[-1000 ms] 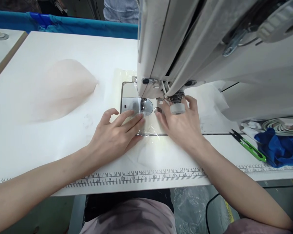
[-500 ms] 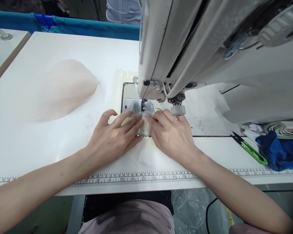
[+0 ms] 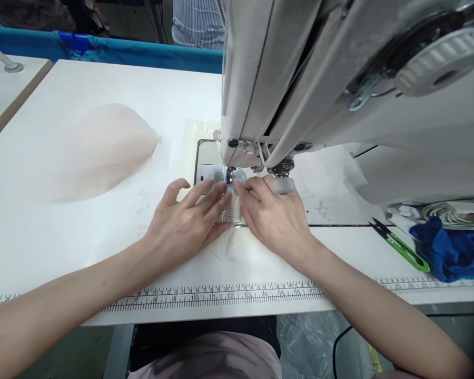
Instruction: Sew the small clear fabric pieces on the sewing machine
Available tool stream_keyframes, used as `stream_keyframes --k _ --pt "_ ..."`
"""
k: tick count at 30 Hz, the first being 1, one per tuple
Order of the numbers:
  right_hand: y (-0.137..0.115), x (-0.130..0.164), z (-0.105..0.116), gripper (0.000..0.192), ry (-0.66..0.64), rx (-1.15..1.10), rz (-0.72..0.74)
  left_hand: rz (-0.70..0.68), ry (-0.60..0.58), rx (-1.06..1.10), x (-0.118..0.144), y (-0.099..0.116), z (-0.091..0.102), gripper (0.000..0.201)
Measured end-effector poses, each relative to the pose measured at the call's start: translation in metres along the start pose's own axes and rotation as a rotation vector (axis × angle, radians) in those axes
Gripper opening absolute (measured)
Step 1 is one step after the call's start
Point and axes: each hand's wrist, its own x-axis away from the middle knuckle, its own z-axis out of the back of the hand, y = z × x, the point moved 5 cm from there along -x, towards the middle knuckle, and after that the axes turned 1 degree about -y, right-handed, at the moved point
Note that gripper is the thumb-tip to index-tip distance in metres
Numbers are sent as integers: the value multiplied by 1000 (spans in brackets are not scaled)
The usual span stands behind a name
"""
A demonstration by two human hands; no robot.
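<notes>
Both forearms are bare to the frame's edge, with no sleeve in view. The left hand (image 3: 180,227) and right hand (image 3: 275,218) carry no gloves, seemingly no rings. Dusty-pink cloth (image 3: 213,358) covers the lap, perhaps trousers.

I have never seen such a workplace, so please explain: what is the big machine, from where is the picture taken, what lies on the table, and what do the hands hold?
The camera sits on the person's head and looks down at their hands. The large white body is a sewing machine; its needle area is just beyond the fingertips. The left hand and right hand press flat on a thin, almost clear piece of material at the needle plate; neither grips anything. On the white table lie a pale fabric piece, green-handled thread snips, blue cloth and a printed ruler along the near edge.
</notes>
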Motion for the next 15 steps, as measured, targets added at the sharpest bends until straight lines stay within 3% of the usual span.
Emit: stream_keyframes --k 15 --pt "1 0 0 36 27 33 -6 28 -4 20 0 -1 -2 36"
